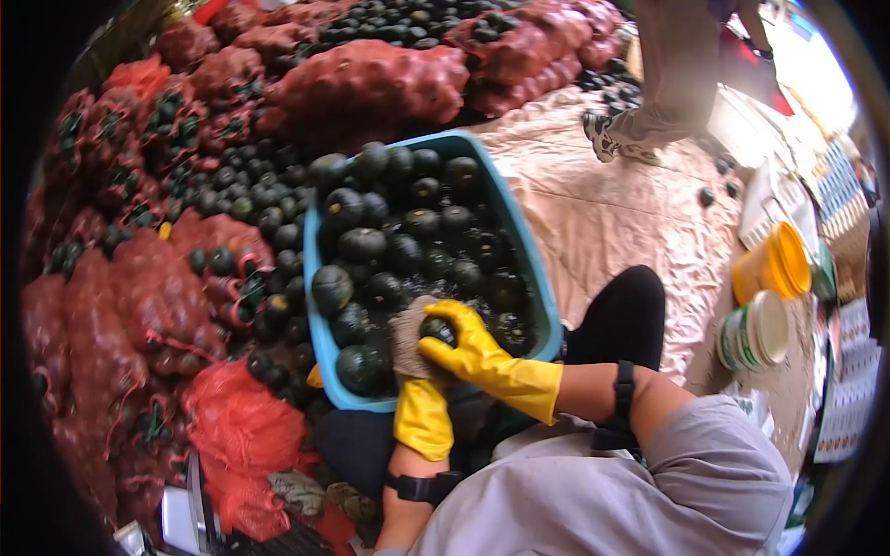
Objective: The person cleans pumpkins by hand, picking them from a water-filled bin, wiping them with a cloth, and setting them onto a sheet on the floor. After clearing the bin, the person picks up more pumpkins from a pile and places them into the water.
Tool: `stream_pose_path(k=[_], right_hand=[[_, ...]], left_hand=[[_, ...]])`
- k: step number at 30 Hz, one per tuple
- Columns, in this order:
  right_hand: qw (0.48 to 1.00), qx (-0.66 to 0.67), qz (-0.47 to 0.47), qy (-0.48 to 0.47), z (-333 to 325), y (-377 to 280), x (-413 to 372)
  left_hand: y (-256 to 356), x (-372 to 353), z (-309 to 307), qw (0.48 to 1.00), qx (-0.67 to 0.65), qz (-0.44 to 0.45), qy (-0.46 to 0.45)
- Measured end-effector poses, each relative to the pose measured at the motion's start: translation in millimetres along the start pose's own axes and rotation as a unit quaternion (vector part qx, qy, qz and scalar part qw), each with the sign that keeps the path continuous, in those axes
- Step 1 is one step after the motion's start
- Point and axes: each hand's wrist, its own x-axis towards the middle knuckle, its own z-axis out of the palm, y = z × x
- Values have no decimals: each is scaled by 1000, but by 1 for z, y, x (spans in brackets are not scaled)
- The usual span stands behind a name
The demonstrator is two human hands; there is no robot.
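Observation:
A blue tub holds water and several dark green squashes. Over its near end, my right hand, in a yellow rubber glove, has its fingers curled round a small dark green squash. My left hand wears a yellow glove with a brown cloth or mitt over the fingers and lies against the left side of that same squash. Its fingers are hidden by the brown covering.
Red mesh sacks of squashes lie behind and left of the tub, with loose squashes beside it. A person stands at the upper right. A yellow bucket and a white bucket are at the right.

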Motion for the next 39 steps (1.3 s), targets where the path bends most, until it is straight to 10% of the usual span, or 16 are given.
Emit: stream_pose_path(k=[3, 6, 7, 12, 15, 20, 22, 23, 27, 29, 32, 34, 36, 39], right_hand=[[999, -14, 23, -20, -4, 32, 24], [984, -86, 96, 120, -6, 40, 55], [989, -69, -36, 128, -5, 37, 47], [990, -18, -112, -84, -13, 11, 27], [978, -141, 52, 148, -6, 23, 54], [994, 1, -66, -92, -8, 7, 18], [983, 105, 85, -126, -26, 14, 44], [983, -60, 131, -110, -32, 4, 52], [990, -122, -65, -2, 30, 5, 8], [971, -195, 135, 18, 25, -59, 18], [979, 102, 4, -175, -14, -14, 33], [912, 320, 236, -100, -28, -29, 35], [984, 158, 81, 22, -5, 22, 31], [958, -30, 108, -265, -51, 7, 34]], left_hand=[[34, -4, 5, 881, 358, 285, -121], [28, -10, 15, 937, 285, 189, -70], [28, -12, 15, 949, 262, 165, -55], [28, -12, 30, 970, 209, 117, -38], [23, -16, 38, 974, 192, 111, -46], [32, -14, 28, 976, 188, 104, -48], [33, -8, 33, 974, 190, 107, -54], [33, -5, 35, 973, 192, 111, -57], [38, -2, 26, 973, 198, 107, -54], [42, -2, 18, 973, 199, 103, -48], [39, -4, 24, 974, 200, 98, -51], [37, -2, 36, 973, 202, 100, -60], [36, 1, 47, 971, 206, 103, -64], [37, 0, 53, 970, 211, 103, -62]])
